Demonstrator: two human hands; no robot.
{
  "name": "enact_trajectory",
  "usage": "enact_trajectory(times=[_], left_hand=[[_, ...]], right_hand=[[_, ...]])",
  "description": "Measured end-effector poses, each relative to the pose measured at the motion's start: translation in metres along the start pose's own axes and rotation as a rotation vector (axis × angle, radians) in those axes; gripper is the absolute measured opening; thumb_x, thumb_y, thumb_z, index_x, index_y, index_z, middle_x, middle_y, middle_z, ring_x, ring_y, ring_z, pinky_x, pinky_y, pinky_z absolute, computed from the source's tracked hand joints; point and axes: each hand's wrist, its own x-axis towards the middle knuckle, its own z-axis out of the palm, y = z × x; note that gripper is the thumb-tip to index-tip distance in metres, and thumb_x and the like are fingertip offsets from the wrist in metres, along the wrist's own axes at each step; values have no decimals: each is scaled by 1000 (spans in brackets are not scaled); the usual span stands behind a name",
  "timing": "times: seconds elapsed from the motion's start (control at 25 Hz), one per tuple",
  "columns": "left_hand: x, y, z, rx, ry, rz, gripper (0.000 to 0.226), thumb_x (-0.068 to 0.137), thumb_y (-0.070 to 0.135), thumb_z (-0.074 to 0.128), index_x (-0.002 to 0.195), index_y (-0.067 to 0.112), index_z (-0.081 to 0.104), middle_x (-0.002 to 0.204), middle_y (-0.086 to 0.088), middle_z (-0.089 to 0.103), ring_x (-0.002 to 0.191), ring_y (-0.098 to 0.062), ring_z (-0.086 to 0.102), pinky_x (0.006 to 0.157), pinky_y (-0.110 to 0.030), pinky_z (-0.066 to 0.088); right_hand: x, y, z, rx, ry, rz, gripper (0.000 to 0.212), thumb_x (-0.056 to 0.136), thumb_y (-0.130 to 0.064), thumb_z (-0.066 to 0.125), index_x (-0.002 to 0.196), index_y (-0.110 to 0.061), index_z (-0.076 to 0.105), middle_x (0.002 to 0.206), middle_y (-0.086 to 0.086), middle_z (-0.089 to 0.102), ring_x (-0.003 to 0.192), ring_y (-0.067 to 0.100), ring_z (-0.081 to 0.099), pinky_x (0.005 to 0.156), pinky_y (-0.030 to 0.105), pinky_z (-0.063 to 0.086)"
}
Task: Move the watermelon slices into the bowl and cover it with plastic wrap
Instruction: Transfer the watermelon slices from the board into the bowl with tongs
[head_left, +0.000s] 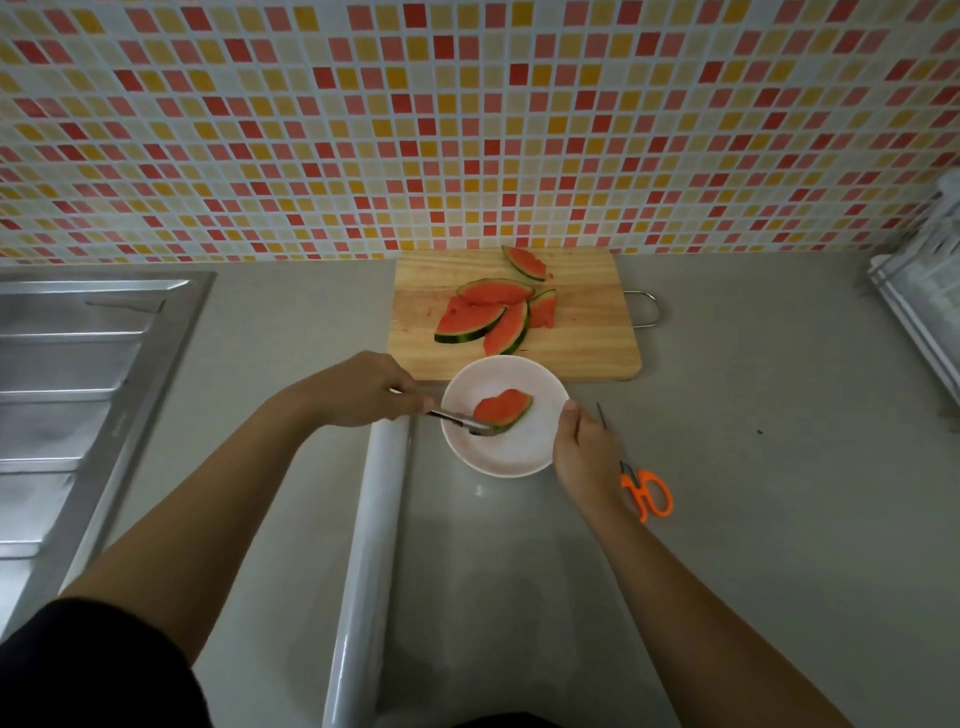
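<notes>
- Head view: the left hand (363, 387) curls its fingers round metal tongs (457, 420), whose tips clasp one watermelon slice (503, 410) inside the white bowl (498, 467).
- At the bowl's right rim, the right hand (584, 447) grips it, thumb on top.
- Behind the bowl, the remaining slices (488, 312) lie on the cutting board (587, 332).
- Left of the bowl lies the plastic wrap roll (374, 519); the orange scissors (649, 493) lie to its right.

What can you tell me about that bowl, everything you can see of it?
The bowl is round, shallow and pale, smooth like ceramic or plastic, and uncovered. It stands upright on the grey counter, just in front of the board, with the wrap roll at its left. One watermelon slice lies inside, touched by a metal utensil that the left hand holds. The right hand holds the bowl's right rim, thumb on the edge.
</notes>
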Motion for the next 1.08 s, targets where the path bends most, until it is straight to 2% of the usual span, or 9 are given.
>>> enact_trajectory(times=[0.12,0.24,0.36,0.48,0.64,0.72,0.8,0.92,1.08], left_hand=[[10,22,2,180,-58,-45,44,89,46,54,89,5,71,75,-7,64,60,-12,51,62,-25,43],[0,32,-15,295,-62,-72,48,86,52,53,79,7,68,67,-3,60,53,-10,47,53,-18,37],[-2,30,-41,307,123,-43,42,86,53,51,74,16,67,66,2,63,51,-9,53,49,-15,34],[24,27,-38,242,374,23,43,92,45,48,91,8,70,65,-5,62,53,-12,54,50,-17,36],[54,28,-9,210,338,40,34,94,35,51,100,7,68,65,6,56,58,-5,49,53,-10,35],[66,25,0,271,298,17,38,95,36,48,105,4,65,84,-6,66,71,-18,58,65,-22,47],[71,28,3,299,302,-81,43,95,39,45,101,1,64,93,-13,67,77,-23,58,69,-32,47],[76,41,9,413,305,-20,44,96,38,42,100,-1,61,86,-13,64,74,-24,57,70,-32,48],[78,54,9,416,316,-11,41,97,34,42,91,-2,59,63,-4,44,65,-21,46,62,-31,38]], right_hand=[[1,-2,-2,2,4,-25,42,98,-22,35,60,-8,46,65,19,60,57,23,44,54,29,25],[2,-2,-2,-2,10,-44,43,98,-20,35,58,-7,46,63,18,60,55,22,45,53,28,26],[3,-3,-3,-9,-3,-45,44,98,-20,35,57,-7,44,62,17,59,56,23,46,55,31,31],[3,-3,-6,-36,-33,-50,47,98,-20,33,53,-10,40,57,12,53,54,22,44,58,33,33],[2,1,-8,-38,-65,-2,48,99,-26,31,67,-1,56,66,16,60,60,24,49,57,30,35],[1,3,-8,-40,-66,-3,48,99,-26,31,71,2,58,68,17,62,60,23,48,57,29,32],[1,2,-8,-40,-63,-5,48,99,-26,31,74,4,59,72,20,64,61,24,48,58,29,32],[1,0,-9,-41,-56,-12,46,99,-24,32,73,3,58,73,22,64,61,24,47,58,29,30],[-1,0,-11,-31,-46,-39,44,99,-22,34,62,-3,50,67,24,62,56,24,47,53,29,26]])
